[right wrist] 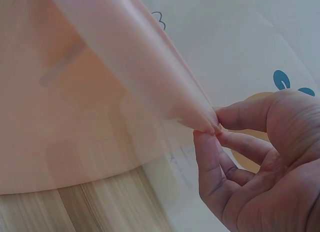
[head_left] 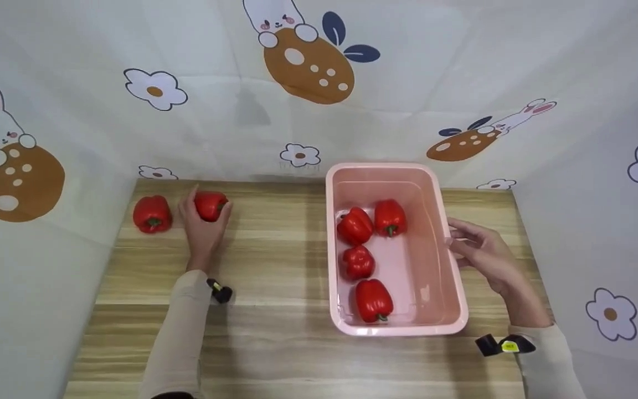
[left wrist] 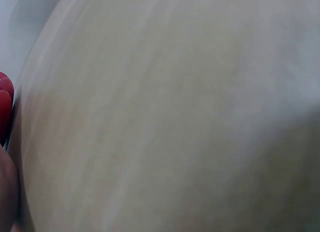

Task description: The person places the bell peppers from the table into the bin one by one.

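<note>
At the back left of the table, my left hand (head_left: 206, 233) grips a red bell pepper (head_left: 210, 205), thumb and fingers on either side of it. Just left of that hand lies another red bell pepper (head_left: 153, 215). A pink plastic bin (head_left: 432, 266) stands right of the middle, with several red bell peppers (head_left: 374, 300) on its floor. My right hand (head_left: 488, 252) pinches the bin's right rim, as the right wrist view shows with thumb and fingertips (right wrist: 206, 142) on the edge. In the left wrist view only a sliver of red pepper (left wrist: 5, 104) shows.
The wooden table (head_left: 274, 266) runs between patterned fabric walls (head_left: 219, 127) at the back and both sides. The bin's far end stands close to the back wall. Black cameras (head_left: 220, 291) are strapped to both wrists.
</note>
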Motion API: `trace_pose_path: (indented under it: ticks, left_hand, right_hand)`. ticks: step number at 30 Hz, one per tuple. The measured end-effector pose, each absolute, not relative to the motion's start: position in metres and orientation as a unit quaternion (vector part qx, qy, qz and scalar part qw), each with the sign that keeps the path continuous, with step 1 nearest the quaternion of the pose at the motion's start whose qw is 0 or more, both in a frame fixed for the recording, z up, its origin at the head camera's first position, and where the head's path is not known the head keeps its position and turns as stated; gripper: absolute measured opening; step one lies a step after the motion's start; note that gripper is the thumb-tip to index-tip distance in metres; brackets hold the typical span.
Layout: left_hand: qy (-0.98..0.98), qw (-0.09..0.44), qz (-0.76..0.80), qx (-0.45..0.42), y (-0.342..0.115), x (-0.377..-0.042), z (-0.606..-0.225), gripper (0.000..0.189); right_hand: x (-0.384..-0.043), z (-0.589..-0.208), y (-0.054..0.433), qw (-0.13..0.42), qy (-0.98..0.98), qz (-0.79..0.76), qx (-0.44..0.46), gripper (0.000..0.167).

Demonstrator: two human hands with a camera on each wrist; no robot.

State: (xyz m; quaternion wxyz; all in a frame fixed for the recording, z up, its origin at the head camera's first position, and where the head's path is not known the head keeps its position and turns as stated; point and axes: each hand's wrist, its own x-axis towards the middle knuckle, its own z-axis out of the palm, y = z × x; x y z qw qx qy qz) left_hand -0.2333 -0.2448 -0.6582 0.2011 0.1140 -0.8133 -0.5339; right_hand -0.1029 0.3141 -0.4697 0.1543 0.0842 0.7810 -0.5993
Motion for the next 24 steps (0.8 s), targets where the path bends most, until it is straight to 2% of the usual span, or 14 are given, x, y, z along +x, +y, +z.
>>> trace_pose_path:
  ticks: [8, 16, 24]
  left_hand:
    - [-0.803, 0.198, -0.549, 0.119, -0.246, -0.234, -0.658, 0.07]
    - [-0.804, 0.13, -0.57, 0.105, -0.243, -0.23, -0.653, 0.078]
    - [-0.781, 0.149, -0.598, 0.106, -0.25, -0.213, -0.647, 0.074]
  right_hand:
    - [-0.102, -0.471, 0.315, 0.154, 0.779, -0.603, 0.078, 0.059]
    - [-0.098, -0.469, 0.319, 0.15, 0.782, -0.6, 0.078, 0.059]
    - [-0.103, -0.471, 0.314, 0.152, 0.779, -0.604, 0.076, 0.058]
